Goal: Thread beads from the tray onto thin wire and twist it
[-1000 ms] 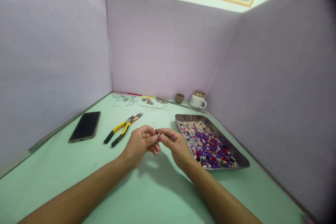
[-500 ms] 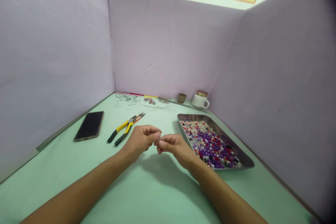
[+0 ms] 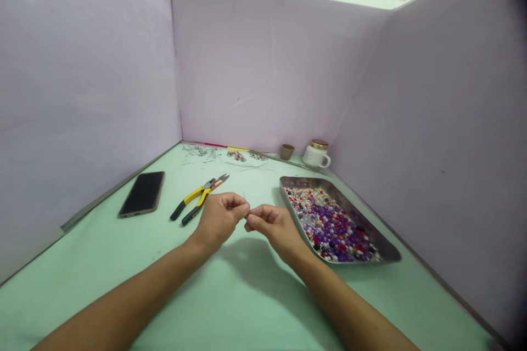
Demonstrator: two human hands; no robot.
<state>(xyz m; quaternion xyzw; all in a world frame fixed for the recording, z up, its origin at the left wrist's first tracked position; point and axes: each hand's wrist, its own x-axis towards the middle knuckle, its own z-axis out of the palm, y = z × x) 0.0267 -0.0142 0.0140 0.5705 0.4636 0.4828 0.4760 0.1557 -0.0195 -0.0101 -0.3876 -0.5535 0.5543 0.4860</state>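
Note:
My left hand [image 3: 220, 218] is closed in a pinch above the middle of the table. A thin wire [image 3: 244, 196] pokes up faintly over its fingertips. Right beside it, my right hand [image 3: 274, 227] pinches the same small wire piece, its fingertips touching or nearly touching the left ones. The fingers hide most of what they hold. Behind my left hand lie pliers [image 3: 200, 197] with yellow and black handles. A metal tray [image 3: 387, 247] of mixed beads [image 3: 335, 227], purple, red, white, black and gold, stands close to the right of my right hand.
A phone [image 3: 142, 193] lies at the left. Along the back are loose wire pieces [image 3: 201, 152], small beaded pieces [image 3: 236, 156], a brown cup [image 3: 287, 151] and a white lidded mug [image 3: 316, 154]. Purple panels [image 3: 263, 66] wall in the green table [image 3: 197, 307] on three sides.
Both hands stay together, with small shifts of the fingers. A red bit under the right fingertips is now out of sight, and a wire end shows above the left fingers. The view shifts slightly.

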